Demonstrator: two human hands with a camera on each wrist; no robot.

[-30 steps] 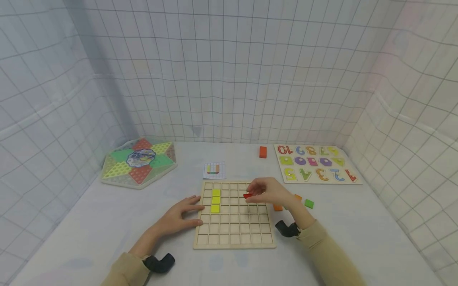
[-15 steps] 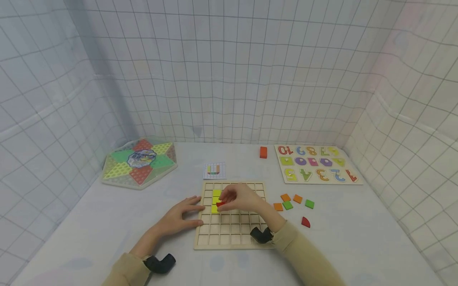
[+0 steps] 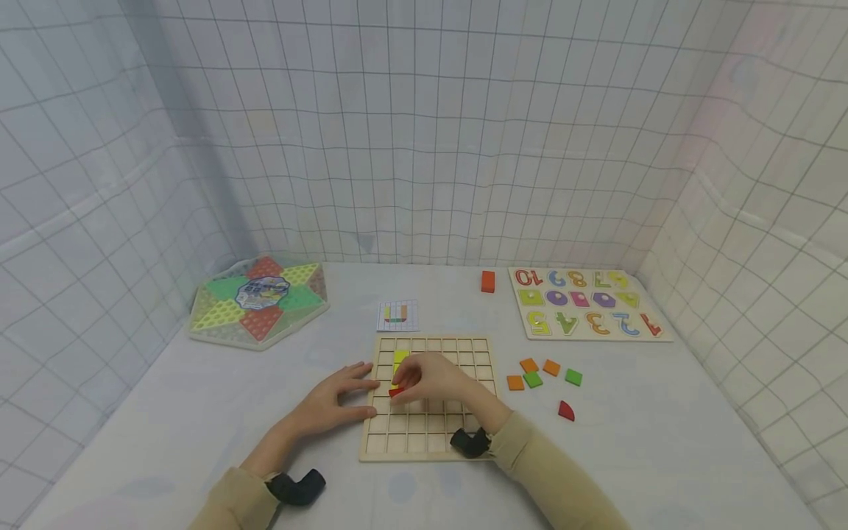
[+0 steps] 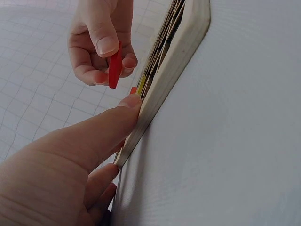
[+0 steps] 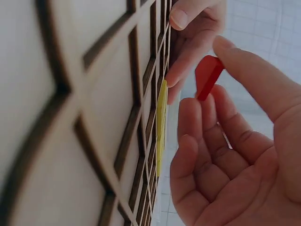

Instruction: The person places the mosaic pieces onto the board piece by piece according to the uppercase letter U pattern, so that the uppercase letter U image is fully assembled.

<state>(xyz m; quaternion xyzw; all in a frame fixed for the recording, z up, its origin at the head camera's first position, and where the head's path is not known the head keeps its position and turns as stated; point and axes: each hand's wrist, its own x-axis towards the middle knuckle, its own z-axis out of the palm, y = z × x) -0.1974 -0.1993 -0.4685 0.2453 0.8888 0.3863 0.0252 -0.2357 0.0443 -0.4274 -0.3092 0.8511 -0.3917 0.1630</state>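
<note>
A wooden grid board [image 3: 433,455] lies on the table with yellow square tiles [image 3: 401,356] in a column near its left side. My right hand [image 3: 433,377] is over the board's left part and pinches a red quarter-circle tile [image 5: 208,76] between thumb and fingers. In the left wrist view the red tile [image 4: 115,66] hangs just off the board's surface. My left hand [image 3: 334,400] rests at the board's left edge, fingers spread, fingertips on the rim. The right hand hides part of the yellow column in the head view.
Right of the board lie several orange and green tiles [image 3: 533,379] and a red quarter-circle tile [image 3: 566,411]. Behind the board are a pattern card [image 3: 398,316] and an orange block [image 3: 488,281]. A number puzzle [image 3: 589,303] is at right, a star game board [image 3: 258,302] at left.
My right hand has carried the red tile left across the board, then slightly nearer me, to just below the yellow column. The left hand has stayed at the board's edge.
</note>
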